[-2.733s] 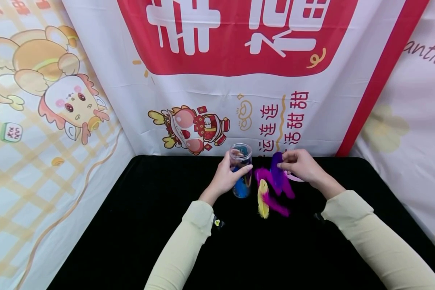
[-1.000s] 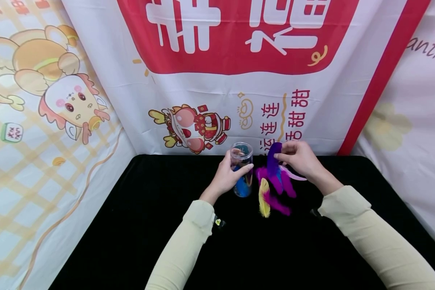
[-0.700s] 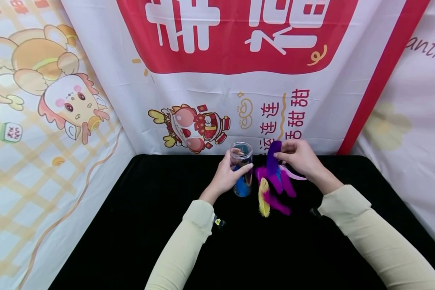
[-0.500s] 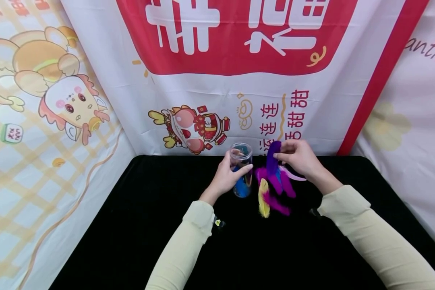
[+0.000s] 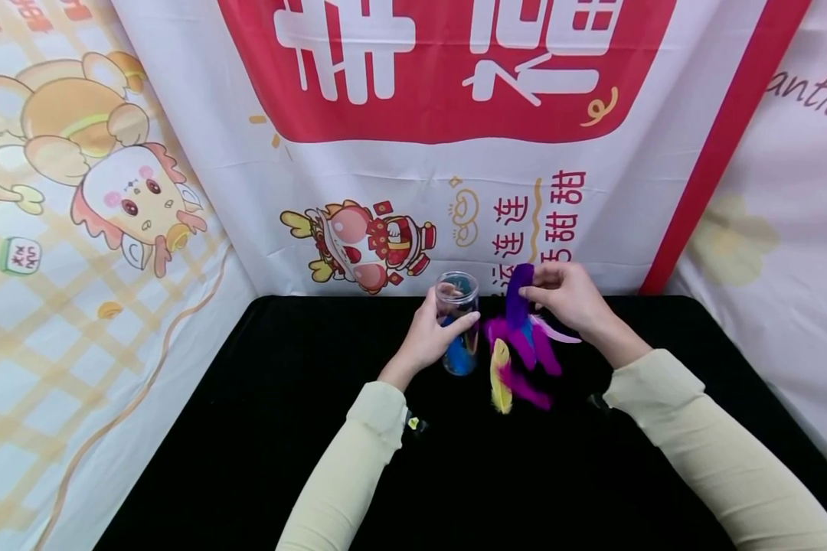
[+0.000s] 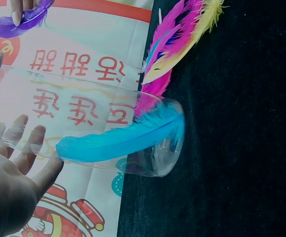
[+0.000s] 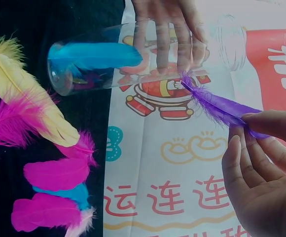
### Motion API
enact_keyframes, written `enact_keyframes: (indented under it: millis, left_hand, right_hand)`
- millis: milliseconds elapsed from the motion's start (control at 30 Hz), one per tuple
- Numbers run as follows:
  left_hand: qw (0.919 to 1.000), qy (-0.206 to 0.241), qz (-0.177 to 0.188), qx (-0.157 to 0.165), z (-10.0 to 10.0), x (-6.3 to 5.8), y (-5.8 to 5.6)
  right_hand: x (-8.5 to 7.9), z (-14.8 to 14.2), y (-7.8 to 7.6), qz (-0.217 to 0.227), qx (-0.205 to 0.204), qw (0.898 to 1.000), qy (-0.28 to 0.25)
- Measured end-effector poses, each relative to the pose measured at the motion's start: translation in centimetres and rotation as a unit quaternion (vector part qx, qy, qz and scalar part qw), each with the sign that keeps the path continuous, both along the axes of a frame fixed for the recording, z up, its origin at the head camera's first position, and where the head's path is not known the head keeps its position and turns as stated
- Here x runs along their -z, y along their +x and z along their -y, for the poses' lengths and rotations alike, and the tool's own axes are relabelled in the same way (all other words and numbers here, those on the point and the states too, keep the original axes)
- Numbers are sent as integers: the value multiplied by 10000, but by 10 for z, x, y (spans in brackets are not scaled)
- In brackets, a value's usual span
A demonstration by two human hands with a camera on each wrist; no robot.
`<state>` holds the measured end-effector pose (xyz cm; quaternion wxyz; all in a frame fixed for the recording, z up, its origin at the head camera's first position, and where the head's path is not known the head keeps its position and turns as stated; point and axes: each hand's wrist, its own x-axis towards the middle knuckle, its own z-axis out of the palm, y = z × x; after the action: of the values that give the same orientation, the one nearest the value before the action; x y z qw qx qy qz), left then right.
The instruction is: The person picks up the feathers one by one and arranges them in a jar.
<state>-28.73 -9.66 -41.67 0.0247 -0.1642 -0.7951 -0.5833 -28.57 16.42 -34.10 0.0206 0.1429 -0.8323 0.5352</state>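
My left hand (image 5: 427,335) grips a clear cylindrical jar (image 5: 458,277), its mouth facing up. Inside the jar lies a bright blue feather (image 6: 108,143). My right hand (image 5: 570,300) pinches a purple feather (image 7: 222,109) between thumb and fingers, to the right of the jar and level with its top. In the right wrist view the feather's fluffy end points toward the jar. On the table beside the jar lie a yellow feather (image 5: 501,379), several magenta feathers (image 7: 54,174), a partly covered blue feather (image 7: 77,194) and a pale pink feather (image 5: 560,332).
A black cloth (image 5: 303,459) covers the table. Behind its far edge hangs a white and red printed banner (image 5: 427,126). Printed cloths with cartoon figures (image 5: 131,191) and flowers stand at the left and right sides.
My right hand has lifted the purple feather up and slightly left from the pile, uncovering the pale pink and blue feathers. In the last half second it barely moved. My left hand and jar stayed in place.
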Motion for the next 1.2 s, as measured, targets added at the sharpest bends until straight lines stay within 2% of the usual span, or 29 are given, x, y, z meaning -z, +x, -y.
enact_keyframes:
  millis: [200, 300, 333, 967, 1200]
  left_hand:
    - [10000, 28, 7, 41, 0, -5, 4]
    - [10000, -8, 47, 23, 0, -5, 4]
    - [10000, -27, 6, -11, 0, 0, 0]
    - [10000, -75, 20, -48, 0, -1, 1]
    - [10000, -89, 15, -33, -1, -2, 1]
  right_hand:
    - [-4, 2, 0, -103, -16, 9999, -65]
    - [-5, 2, 0, -132, -6, 9999, -56]
    - [-5, 2, 0, -136, 0, 9999, -47]
    - [-18, 8, 2, -162, 7, 9997, -173]
    - [-20, 11, 0, -189, 33, 9985, -512]
